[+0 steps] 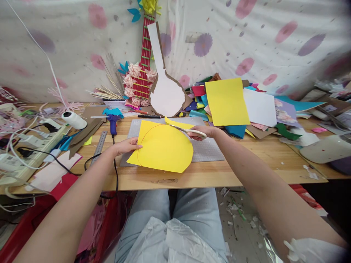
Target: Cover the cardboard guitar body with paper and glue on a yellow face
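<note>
The left hand [126,146] pinches the left edge of a yellow paper sheet with a pencilled circle [163,147], fingers clamped on it. The sheet lies over a grey cutting mat [208,149] on the wooden counter [246,164]. The right hand [204,132] grips white-handled scissors [189,130], fingers closed around the handles, blades in the sheet's upper edge beside a curling yellow offcut strip [178,123]. A blue glue gun [113,122] lies to the left, and a pile of coloured paper sheets [227,102] sits behind.
</note>
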The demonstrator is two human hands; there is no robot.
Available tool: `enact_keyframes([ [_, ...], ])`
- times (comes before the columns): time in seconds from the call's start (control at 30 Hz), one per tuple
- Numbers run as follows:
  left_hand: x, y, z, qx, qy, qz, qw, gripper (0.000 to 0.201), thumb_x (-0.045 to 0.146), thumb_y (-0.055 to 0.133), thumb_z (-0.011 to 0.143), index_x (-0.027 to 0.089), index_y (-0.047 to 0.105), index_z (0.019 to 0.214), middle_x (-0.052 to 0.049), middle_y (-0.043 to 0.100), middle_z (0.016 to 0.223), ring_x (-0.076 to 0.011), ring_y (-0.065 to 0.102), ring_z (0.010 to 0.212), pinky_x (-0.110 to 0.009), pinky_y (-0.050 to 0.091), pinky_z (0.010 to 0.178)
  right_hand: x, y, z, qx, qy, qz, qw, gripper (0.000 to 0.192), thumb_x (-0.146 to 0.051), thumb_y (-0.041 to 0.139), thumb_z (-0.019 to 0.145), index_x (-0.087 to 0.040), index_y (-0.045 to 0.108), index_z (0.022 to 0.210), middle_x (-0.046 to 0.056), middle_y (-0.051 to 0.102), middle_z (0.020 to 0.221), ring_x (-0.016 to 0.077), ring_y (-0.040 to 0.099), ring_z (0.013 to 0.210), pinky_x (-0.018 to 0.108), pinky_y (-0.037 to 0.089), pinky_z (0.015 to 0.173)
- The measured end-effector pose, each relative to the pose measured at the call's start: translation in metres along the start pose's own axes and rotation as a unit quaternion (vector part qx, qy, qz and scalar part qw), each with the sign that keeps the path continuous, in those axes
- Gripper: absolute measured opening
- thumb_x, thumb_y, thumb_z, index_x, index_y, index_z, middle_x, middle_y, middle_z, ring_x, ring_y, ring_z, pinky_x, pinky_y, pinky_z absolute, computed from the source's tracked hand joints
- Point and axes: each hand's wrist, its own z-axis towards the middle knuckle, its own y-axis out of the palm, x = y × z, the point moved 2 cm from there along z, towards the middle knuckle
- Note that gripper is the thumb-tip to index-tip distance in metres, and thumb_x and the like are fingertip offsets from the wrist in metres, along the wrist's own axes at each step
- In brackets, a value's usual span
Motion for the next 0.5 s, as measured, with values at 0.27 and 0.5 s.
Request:
enact_keyframes([
  [0.27,0.002,0.0005,-0.0015,-0.003,-0.014,0.0,1.0,0.047,0.038,0.076,0.059,0.017,0.062,0.098,-0.007,0.069,0.097,-0.0185,0.064,0.08,-0.03,0.052,0.072,0.0029,-0.0009,0.0006,0.019,0.004,-0.019,1.0,0.049,-0.059,0.067,0.065,-0.017,0.043,0.068,-0.005,0.041,0.052,0.0036,0.036,0.041,0.017,0.027,0.037],
  [0.5,0.0013,-0.0028,-0.002,0.005,-0.015,-0.001,1.0,0.046,0.036,0.077,0.059,0.017,0.062,0.098,-0.008,0.069,0.099,-0.0198,0.063,0.084,-0.032,0.051,0.075,-0.0001,0.0043,-0.004,0.002,-0.064,-0.076,0.995,0.053,-0.068,0.048,0.075,-0.015,0.05,0.071,-0.001,0.048,0.055,0.0086,0.044,0.049,0.022,0.035,0.045],
])
